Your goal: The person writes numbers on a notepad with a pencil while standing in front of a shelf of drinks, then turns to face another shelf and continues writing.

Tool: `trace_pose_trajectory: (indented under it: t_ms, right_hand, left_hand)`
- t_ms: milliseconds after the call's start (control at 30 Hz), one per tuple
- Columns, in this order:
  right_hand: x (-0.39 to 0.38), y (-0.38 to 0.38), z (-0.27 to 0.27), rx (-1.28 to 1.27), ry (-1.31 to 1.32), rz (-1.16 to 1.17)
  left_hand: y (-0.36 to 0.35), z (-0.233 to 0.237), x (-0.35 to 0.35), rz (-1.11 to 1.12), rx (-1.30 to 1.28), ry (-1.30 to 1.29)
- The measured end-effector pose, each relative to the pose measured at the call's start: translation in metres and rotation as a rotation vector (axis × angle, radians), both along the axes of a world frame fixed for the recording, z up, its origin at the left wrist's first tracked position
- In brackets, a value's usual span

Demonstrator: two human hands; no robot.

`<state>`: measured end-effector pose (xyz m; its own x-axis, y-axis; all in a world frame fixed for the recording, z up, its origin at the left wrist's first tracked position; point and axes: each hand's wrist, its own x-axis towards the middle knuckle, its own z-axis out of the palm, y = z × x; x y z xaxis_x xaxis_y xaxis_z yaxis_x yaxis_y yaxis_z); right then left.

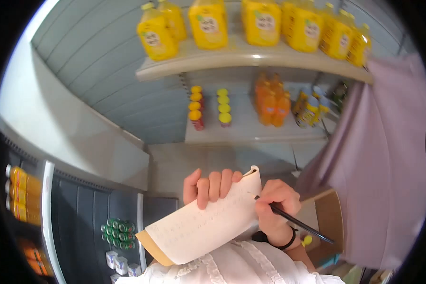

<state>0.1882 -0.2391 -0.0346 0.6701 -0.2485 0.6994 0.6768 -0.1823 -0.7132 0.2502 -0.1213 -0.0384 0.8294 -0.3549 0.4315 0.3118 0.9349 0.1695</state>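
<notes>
My left hand (212, 187) is closed over the upper edge of an open notebook (201, 233), its fingers folded down onto the page. The white page carries faint handwriting in rows, too small to read, and a tan cover shows at the lower left corner. Between the fingers of my right hand (277, 202) is a black pencil (307, 227), held in a writing grip. Its pale tip points at the page near the right edge. A dark band circles my right wrist.
Large yellow bottles (264, 23) line the upper shelf (213, 59). Capped bottles and orange drinks (272, 102) stand on the lower one. Green cans (119, 233) and juice bottles (24, 194) sit at left. A mauve curtain (378, 165) hangs at right beside a cardboard box (330, 215).
</notes>
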Motion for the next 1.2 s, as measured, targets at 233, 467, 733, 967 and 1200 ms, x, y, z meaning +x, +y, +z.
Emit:
trace_pose_trajectory:
  t_ms: [233,467,733,967,1200]
  right_hand:
    - [-0.056,0.045,-0.015,0.035,-0.025,-0.132]
    - [-0.107,0.092,0.004,-0.102,0.055,-0.222]
    - [-0.149,0.122,-0.001,-0.044,-0.011,-0.246]
    - [-0.151,0.115,0.014,-0.193,-0.161,-0.272]
    - [-0.147,0.115,0.014,-0.120,-0.162,-0.299]
  left_hand:
    - [0.039,-0.004,-0.040,-0.181,0.086,0.068]
    - [0.081,-0.008,-0.082,-0.224,-0.074,0.125]
    - [0.101,-0.008,-0.123,-0.277,-0.104,0.027]
    - [0.103,0.022,-0.136,-0.144,-0.066,-0.110]
    - [0.101,0.022,-0.138,-0.130,-0.099,-0.108]
